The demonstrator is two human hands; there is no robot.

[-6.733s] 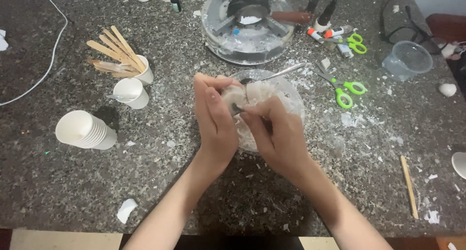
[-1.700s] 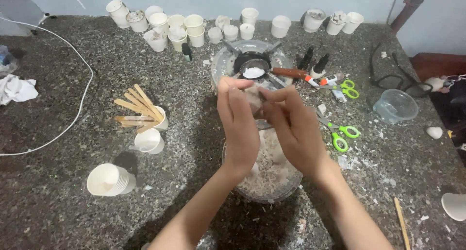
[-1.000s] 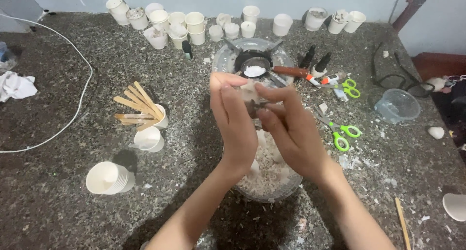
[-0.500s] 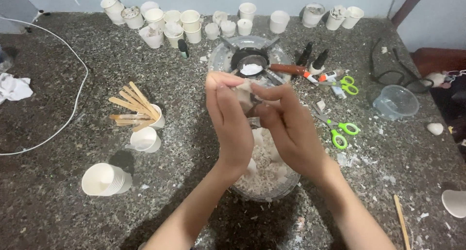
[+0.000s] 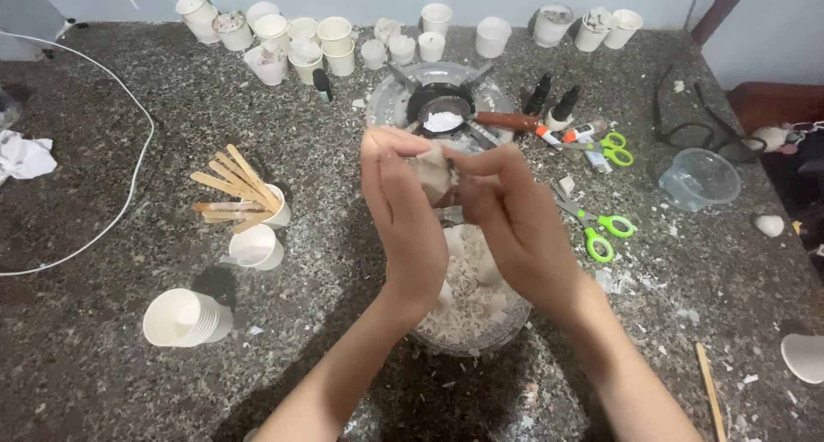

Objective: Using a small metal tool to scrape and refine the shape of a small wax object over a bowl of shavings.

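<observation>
Pale lump (image 5: 432,172) half-hidden between hands

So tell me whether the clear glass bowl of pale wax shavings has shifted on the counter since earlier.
No. The clear glass bowl sits in the same spot relative to the green-handled scissors; only the camera moved.
</observation>
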